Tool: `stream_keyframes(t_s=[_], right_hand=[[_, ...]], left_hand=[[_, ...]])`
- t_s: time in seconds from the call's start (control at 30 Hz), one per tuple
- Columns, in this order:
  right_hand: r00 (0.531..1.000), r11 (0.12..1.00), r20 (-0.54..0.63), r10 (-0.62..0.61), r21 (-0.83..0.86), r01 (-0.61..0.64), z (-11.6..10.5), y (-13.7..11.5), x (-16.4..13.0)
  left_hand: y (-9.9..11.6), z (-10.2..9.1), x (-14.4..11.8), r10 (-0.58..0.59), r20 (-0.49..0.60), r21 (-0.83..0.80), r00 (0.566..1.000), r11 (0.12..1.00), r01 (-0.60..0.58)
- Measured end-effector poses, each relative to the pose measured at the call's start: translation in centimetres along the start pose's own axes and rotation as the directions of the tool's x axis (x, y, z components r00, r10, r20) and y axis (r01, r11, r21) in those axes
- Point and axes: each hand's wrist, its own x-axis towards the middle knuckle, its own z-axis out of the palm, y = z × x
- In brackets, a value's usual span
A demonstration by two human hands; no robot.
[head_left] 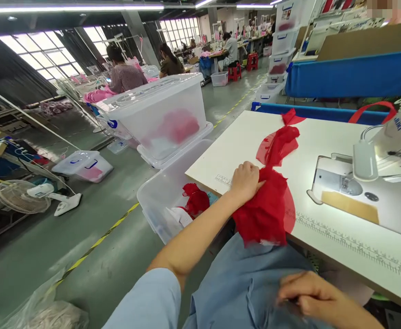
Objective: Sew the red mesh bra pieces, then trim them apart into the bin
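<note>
A: Where's the left hand (244, 182)?

B: On the table (324, 132), near its edge, about nine o'clock from the sewing machine (375, 183). Its fingers are curled shut on the red fabric (267, 205), gripping a bunched part.

A: And how does the fabric lie?

B: It's a sheer red piece. One end trails across the tabletop toward twelve o'clock from the hand; the larger part spills over the table's near edge at five o'clock, hanging down onto the lap.

A: The right hand (310, 297)?

B: Low in view, at five o'clock from the left one, resting on blue clothing at the lap. The fingers lie close together, bent slightly. Whether they pinch anything, I cannot tell; that spot is blurred.

A: What's around?

B: An open clear bin (159, 196) sits on the floor at eight o'clock from the left hand, with more red cloth inside. A lidded bin (159, 109) stands beyond it at eleven o'clock. A small fan (25, 196) lies on the floor far toward nine o'clock. Other people sit at tables in the background, toward twelve o'clock.
</note>
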Motion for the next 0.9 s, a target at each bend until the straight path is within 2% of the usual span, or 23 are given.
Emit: stream_keyframes(t_s=[0.03,0.07,0.1,0.17,0.23,0.27,0.33,0.4,0.6,0.67,0.73,0.8,0.83,0.9], right_hand=[[0.999,0.997,0.006,-0.053,0.062,0.052,-0.5,-0.4,-0.3],[0.996,0.989,-0.048,-0.08,0.119,0.086,-0.9,-0.7,-0.5],[0.985,0.981,-0.155,-0.071,0.168,0.097,-1.1,-0.8,-0.4],[0.915,0.973,-0.402,0.044,0.225,0.052,-1.0,-0.6,0.3],[0.839,0.971,-0.513,0.184,0.226,-0.075,-0.2,-0.1,1.6],[0.83,0.967,-0.508,0.232,0.215,-0.138,0.4,0.1,2.4],[0.851,0.957,-0.441,0.285,0.185,-0.225,1.5,0.6,3.8],[0.871,0.949,-0.381,0.309,0.18,-0.258,2.4,1.0,4.8],[0.931,0.947,-0.251,0.264,0.251,-0.201,3.4,1.2,6.3],[0.926,0.955,-0.285,0.247,0.234,-0.183,3.4,1.5,6.3],[0.891,0.965,-0.383,0.244,0.186,-0.184,3.1,2.2,6.0],[0.852,0.972,-0.467,0.236,0.128,-0.199,2.8,3.1,5.7],[0.84,0.974,-0.493,0.226,0.096,-0.205,2.7,3.5,5.5],[0.823,0.976,-0.533,0.2,0.038,-0.212,2.6,4.2,5.2]], left_hand=[[-0.4,-0.1,-1.9,0.03,0.033,-0.012,0.999,0.999,-0.03],[-0.9,-0.1,-4.0,0.059,0.074,-0.035,0.996,0.998,-0.057],[-1.4,-0.1,-6.2,0.081,0.116,-0.064,0.99,0.995,-0.074],[-2.8,0.2,-10.7,0.118,0.214,-0.161,0.97,0.983,-0.084],[-4.2,0.9,-14.7,0.116,0.306,-0.231,0.945,0.972,-0.045],[-4.8,1.2,-16.4,0.102,0.34,-0.245,0.935,0.969,-0.017],[-5.7,1.9,-19.0,0.063,0.381,-0.233,0.922,0.972,0.029],[-5.9,2.5,-20.4,0.04,0.397,-0.218,0.917,0.975,0.052],[-5.1,3.5,-21.2,0.005,0.457,-0.17,0.889,0.982,0.082],[-4.7,2.8,-21.0,0.012,0.481,-0.164,0.877,0.984,0.076],[-4.3,0.8,-20.2,0.08,0.493,-0.23,0.866,0.972,0.041],[-3.5,-2.2,-18.1,0.187,0.434,-0.38,0.882,0.925,-0.009],[-2.9,-3.7,-16.4,0.231,0.363,-0.462,0.903,0.886,-0.041],[-1.5,-6.2,-11.8,0.269,0.14,-0.58,0.953,0.802,-0.142]])
